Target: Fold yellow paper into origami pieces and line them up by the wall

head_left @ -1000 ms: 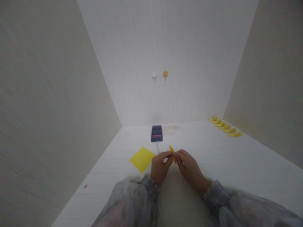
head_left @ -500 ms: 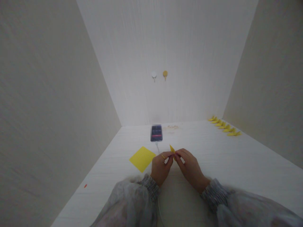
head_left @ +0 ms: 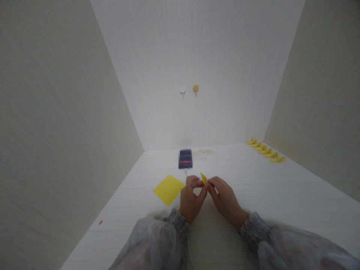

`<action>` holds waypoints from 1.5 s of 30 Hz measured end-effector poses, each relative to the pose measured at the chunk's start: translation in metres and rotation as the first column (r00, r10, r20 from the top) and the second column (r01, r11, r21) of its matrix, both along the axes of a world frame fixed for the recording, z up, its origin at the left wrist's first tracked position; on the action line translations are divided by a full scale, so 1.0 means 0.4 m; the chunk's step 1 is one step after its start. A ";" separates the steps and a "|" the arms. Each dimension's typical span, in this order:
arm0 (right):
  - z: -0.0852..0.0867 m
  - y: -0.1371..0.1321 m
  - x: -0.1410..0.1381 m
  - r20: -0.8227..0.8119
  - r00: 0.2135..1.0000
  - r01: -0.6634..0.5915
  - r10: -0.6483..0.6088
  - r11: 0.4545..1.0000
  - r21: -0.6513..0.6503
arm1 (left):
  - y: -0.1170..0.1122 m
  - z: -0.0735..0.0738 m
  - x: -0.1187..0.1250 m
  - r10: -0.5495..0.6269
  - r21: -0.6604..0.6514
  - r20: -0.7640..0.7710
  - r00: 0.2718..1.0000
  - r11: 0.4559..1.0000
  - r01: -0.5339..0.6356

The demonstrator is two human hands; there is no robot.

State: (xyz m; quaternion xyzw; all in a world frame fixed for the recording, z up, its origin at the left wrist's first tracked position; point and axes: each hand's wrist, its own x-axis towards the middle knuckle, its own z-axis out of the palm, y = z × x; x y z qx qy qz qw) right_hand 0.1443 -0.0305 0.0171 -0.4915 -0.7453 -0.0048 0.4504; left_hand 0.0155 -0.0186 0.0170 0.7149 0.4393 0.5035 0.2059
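A small piece of folded yellow paper [head_left: 204, 178] is pinched between my two hands above the table, its pointed tip sticking up and to the left. My left hand [head_left: 191, 198] has its thumb against the paper, with the index finger bent near it and a ring on one finger. From the other side, my right hand [head_left: 225, 195] grips the paper between thumb and fingertips. The paper's lower part is hidden by my fingers. A flat yellow paper square [head_left: 168, 189] lies just left of my left hand, turned like a diamond.
Beyond my hands a phone [head_left: 185, 159] with a cable lies near the back wall. Several folded yellow paper figures [head_left: 264, 150] stand in a row at the back right. A small red bit [head_left: 100, 222] lies near the left edge. Two hooks [head_left: 195, 88] hang on the wall.
My left fingers have lifted and spread somewhat from the folded paper, while the thumb stays at it. More of the paper's tip shows. My right hand has hardly moved.
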 end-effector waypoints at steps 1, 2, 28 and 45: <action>0.001 0.000 0.001 0.016 1.000 0.003 -0.003 1.000 -0.002 | 0.002 0.003 -0.003 -0.012 0.002 0.014 1.000 1.000 0.012; 0.002 0.000 0.003 0.033 0.999 0.006 -0.006 1.000 -0.003 | 0.005 0.006 -0.007 -0.032 0.006 0.034 0.999 0.999 0.031; 0.003 -0.015 0.002 0.161 0.982 -0.107 0.102 0.994 0.024 | 0.046 0.017 -0.053 -0.388 -0.172 0.292 0.874 0.878 0.447; 0.012 -0.025 -0.006 0.102 0.984 -0.153 0.144 0.985 0.084 | 0.040 0.018 -0.038 -0.384 -0.146 0.572 0.725 0.822 0.551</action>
